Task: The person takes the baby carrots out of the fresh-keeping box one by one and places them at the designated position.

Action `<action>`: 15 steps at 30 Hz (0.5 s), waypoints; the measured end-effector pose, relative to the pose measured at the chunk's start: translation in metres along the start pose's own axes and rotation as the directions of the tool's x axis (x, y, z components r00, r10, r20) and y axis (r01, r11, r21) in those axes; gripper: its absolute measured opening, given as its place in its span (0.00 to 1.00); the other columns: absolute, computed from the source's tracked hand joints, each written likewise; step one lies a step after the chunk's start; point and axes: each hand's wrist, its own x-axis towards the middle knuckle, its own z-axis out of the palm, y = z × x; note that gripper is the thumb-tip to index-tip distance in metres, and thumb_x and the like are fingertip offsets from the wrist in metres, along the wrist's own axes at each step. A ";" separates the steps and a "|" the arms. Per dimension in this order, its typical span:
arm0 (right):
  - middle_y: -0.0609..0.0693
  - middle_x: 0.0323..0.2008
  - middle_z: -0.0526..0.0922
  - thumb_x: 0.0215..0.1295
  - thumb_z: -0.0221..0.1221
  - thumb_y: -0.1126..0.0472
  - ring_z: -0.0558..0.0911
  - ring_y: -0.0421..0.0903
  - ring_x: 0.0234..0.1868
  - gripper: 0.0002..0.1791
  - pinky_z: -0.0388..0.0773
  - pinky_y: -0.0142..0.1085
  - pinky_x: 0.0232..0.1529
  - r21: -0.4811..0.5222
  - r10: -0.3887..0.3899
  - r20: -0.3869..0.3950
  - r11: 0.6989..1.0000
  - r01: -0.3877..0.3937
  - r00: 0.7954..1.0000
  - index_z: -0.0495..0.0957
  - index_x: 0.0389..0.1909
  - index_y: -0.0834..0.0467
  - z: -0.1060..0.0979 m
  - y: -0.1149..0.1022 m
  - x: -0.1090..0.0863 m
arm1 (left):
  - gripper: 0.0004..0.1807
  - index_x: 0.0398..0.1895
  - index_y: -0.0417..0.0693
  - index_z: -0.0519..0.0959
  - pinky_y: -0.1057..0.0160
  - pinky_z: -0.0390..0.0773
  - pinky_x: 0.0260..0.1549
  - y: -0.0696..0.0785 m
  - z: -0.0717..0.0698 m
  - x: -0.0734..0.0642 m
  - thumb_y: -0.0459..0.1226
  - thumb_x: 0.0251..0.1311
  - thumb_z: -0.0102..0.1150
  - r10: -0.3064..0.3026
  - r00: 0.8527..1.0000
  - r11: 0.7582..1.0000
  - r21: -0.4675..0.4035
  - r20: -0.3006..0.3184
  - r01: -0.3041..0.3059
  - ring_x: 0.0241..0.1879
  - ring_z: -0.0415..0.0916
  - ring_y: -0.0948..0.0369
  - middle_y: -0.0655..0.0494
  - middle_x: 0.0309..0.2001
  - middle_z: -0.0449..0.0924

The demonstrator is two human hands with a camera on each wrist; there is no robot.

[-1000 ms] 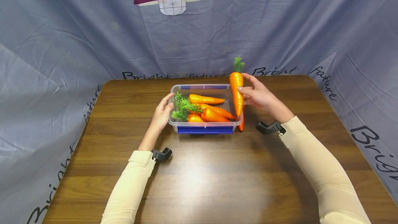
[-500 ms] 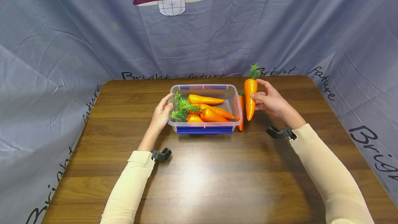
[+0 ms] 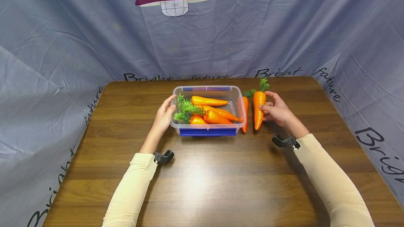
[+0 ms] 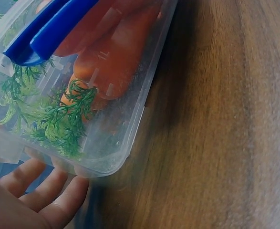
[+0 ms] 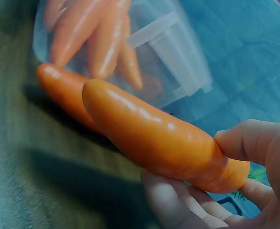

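Observation:
A clear plastic container point(image 3: 208, 126) with blue latches stands on the table, holding several orange carrots point(image 3: 217, 117) with green tops bunched at its left end. My left hand point(image 3: 164, 115) rests against that end, its fairly straight fingers point(image 4: 63, 200) touching the outer wall in the left wrist view. To the right of the container, my right hand point(image 3: 277, 110) pinches a carrot point(image 3: 259, 109) between thumb and fingers, its tip toward me and its leafy top away. Another carrot point(image 3: 245, 115) lies along the container's right wall, just left of the held one.
The brown wooden table point(image 3: 202, 185) extends around the container. Behind it hangs a grey-blue curtain point(image 3: 252, 27) printed with lamps and lettering, reaching down to the table's far edge. A shadow point(image 5: 73, 186) falls on the wood under the held carrot.
My right hand has carried its carrot from over the container's right rim to the right, then down toward the table. The left hand and the container have stayed in place.

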 end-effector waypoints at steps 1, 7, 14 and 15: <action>0.43 0.39 0.75 0.71 0.58 0.67 0.80 0.36 0.30 0.46 0.87 0.35 0.31 -0.003 -0.004 -0.004 1.000 0.004 1.000 0.38 0.79 0.56 0.001 0.002 0.001 | 0.26 0.76 0.42 0.63 0.45 0.62 0.76 0.000 0.000 0.000 0.32 0.76 0.42 0.000 1.000 1.000 -0.001 0.000 0.000 0.77 0.60 0.44 0.43 0.80 0.57; 0.56 0.49 0.75 0.71 0.56 0.69 0.80 0.36 0.33 0.45 0.88 0.36 0.32 -0.074 -0.005 -0.034 0.997 0.003 0.999 0.40 0.80 0.58 0.007 0.009 0.005 | 0.27 0.77 0.41 0.62 0.45 0.63 0.76 0.000 -0.001 0.001 0.32 0.77 0.42 -0.025 1.000 1.000 -0.007 0.007 0.025 0.76 0.61 0.42 0.42 0.80 0.55; 0.71 0.61 0.69 0.72 0.56 0.67 0.82 0.37 0.31 0.44 0.88 0.36 0.32 -0.145 0.022 -0.052 0.989 -0.030 0.998 0.41 0.80 0.59 0.012 0.014 0.015 | 0.27 0.78 0.41 0.60 0.44 0.61 0.77 0.000 0.000 0.002 0.32 0.78 0.41 -0.031 0.999 0.999 -0.013 0.009 0.032 0.77 0.58 0.42 0.42 0.81 0.53; 0.71 0.60 0.70 0.72 0.57 0.67 0.82 0.37 0.30 0.44 0.88 0.36 0.32 -0.153 0.027 -0.054 0.988 -0.035 0.998 0.41 0.80 0.59 0.013 0.014 0.016 | 0.27 0.78 0.42 0.60 0.44 0.61 0.77 0.000 0.000 0.002 0.32 0.78 0.41 -0.031 0.999 0.999 -0.011 0.009 0.031 0.77 0.59 0.42 0.42 0.81 0.53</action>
